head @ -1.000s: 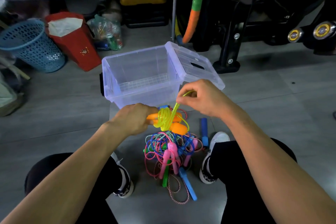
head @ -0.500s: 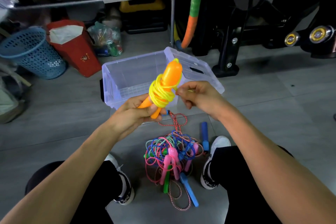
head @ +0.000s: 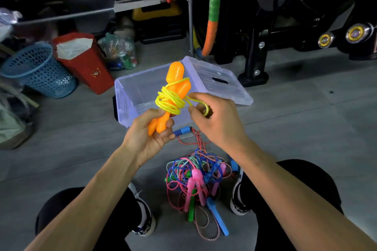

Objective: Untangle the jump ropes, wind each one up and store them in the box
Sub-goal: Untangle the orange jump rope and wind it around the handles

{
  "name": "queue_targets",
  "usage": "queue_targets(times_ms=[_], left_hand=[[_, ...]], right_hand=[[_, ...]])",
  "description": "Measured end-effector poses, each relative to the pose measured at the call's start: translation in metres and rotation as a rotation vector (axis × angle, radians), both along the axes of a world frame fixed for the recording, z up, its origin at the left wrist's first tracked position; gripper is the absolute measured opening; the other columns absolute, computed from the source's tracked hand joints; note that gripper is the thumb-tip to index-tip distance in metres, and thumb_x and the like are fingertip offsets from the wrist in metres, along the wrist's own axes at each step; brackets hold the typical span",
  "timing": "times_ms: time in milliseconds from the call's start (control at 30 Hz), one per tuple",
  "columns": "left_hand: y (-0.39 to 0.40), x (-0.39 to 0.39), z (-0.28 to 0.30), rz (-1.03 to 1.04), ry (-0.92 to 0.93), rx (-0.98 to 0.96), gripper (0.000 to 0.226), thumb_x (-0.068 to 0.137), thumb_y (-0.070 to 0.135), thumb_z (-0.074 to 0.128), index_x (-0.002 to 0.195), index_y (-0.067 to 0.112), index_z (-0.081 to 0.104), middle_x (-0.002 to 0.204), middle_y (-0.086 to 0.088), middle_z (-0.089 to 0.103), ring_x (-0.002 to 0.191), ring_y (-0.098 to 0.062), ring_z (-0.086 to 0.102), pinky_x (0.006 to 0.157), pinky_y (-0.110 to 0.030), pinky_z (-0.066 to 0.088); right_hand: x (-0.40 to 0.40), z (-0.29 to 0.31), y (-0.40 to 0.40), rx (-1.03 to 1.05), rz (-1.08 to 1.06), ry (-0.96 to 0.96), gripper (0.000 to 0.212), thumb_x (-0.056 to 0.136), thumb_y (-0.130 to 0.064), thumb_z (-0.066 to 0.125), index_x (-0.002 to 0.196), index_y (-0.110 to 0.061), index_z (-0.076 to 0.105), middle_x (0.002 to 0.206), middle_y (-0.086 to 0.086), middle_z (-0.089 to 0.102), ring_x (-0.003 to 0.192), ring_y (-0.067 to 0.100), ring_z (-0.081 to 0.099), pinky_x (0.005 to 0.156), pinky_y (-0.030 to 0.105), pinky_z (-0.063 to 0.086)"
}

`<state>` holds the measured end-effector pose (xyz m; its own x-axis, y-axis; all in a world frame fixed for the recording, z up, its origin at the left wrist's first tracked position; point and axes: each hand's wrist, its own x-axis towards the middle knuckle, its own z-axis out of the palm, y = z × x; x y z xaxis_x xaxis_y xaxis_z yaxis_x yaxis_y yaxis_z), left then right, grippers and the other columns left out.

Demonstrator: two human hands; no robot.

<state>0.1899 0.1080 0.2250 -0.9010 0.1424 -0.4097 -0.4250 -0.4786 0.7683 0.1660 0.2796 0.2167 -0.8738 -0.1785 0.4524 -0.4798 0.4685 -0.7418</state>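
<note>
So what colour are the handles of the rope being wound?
Orange handles, with yellow cord wrapped round them; head view.

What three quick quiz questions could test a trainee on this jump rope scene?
1. True or false: the clear box already holds a wound rope.
2. Which hand grips the orange handles? A) left hand B) right hand C) neither
3. Fill in: the loose end of the yellow cord is pinched by the ___ hand.

Key: 1. False, no rope shows inside it; the tangled pile lies on the floor between the shoes. 2. A. 3. right.
</note>
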Motion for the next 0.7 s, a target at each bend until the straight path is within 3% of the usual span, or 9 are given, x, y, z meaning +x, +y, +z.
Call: queue_targets(times_ms=[67,233,367,433,567,633,700], left_hand=[[0.001,0.0,-0.001,-0.013,-0.011,0.008,0.018,0.07,0.01,0.061,0.087,0.003,0.056,0.056,-0.002,0.05,0.035,-0.008,0.035,0.043,-0.022,0.046],[0.0,-0.002,-0.001,-0.035,0.0,0.002,0.027,0.073,0.026,0.055,0.088,0.004,0.06,0.051,0.002,0.045,0.034,-0.008,0.034,0.04,-0.019,0.041],[0.001,-0.004,0.002,-0.048,0.008,0.006,0.036,0.075,0.037,0.048,0.081,0.004,0.06,0.045,0.002,0.036,0.036,-0.01,0.036,0.041,-0.02,0.041],[0.002,-0.003,0.003,-0.049,0.013,0.021,0.036,0.076,0.038,0.047,0.08,0.005,0.058,0.045,0.002,0.035,0.036,-0.011,0.037,0.041,-0.02,0.041],[0.0,-0.006,0.005,-0.051,0.005,0.068,0.037,0.074,0.042,0.045,0.078,0.007,0.055,0.044,0.003,0.034,0.036,-0.012,0.036,0.042,-0.021,0.04],[-0.001,-0.008,0.006,-0.051,0.013,0.073,0.037,0.074,0.042,0.045,0.077,0.006,0.055,0.044,0.003,0.033,0.036,-0.012,0.035,0.042,-0.021,0.04],[-0.001,-0.009,0.006,-0.047,0.035,0.049,0.037,0.074,0.04,0.044,0.077,0.005,0.057,0.044,0.001,0.033,0.035,-0.012,0.033,0.043,-0.022,0.039]], right_hand=[[0.0,0.0,0.0,-0.038,0.015,0.037,0.016,0.085,-0.008,0.068,0.1,-0.009,0.072,0.063,0.001,0.06,0.054,0.017,0.05,0.054,0.025,0.044],[0.001,0.003,0.004,-0.081,0.158,0.056,0.029,0.08,-0.001,0.072,0.109,-0.006,0.067,0.088,0.003,0.067,0.076,0.01,0.063,0.074,0.024,0.054],[-0.003,0.003,0.006,0.03,0.067,0.34,0.014,0.088,-0.011,0.07,0.096,0.0,0.072,0.079,0.009,0.064,0.067,0.019,0.057,0.06,0.034,0.049],[-0.005,0.006,0.007,0.034,-0.002,0.397,0.022,0.091,-0.019,0.066,0.085,0.001,0.072,0.083,0.01,0.056,0.07,0.02,0.051,0.058,0.034,0.045],[0.002,0.021,0.007,-0.08,0.1,0.256,0.024,0.093,-0.019,0.056,0.071,-0.011,0.059,0.113,0.005,0.058,0.103,0.023,0.053,0.084,0.032,0.042],[0.009,0.029,0.012,-0.158,0.257,0.034,0.016,0.094,-0.015,0.049,0.081,-0.015,0.059,0.112,-0.001,0.064,0.105,0.01,0.055,0.087,0.02,0.038],[0.012,0.029,0.016,-0.177,0.343,-0.13,0.019,0.094,-0.008,0.044,0.097,-0.006,0.062,0.113,-0.003,0.063,0.109,0.007,0.056,0.087,0.017,0.039]])
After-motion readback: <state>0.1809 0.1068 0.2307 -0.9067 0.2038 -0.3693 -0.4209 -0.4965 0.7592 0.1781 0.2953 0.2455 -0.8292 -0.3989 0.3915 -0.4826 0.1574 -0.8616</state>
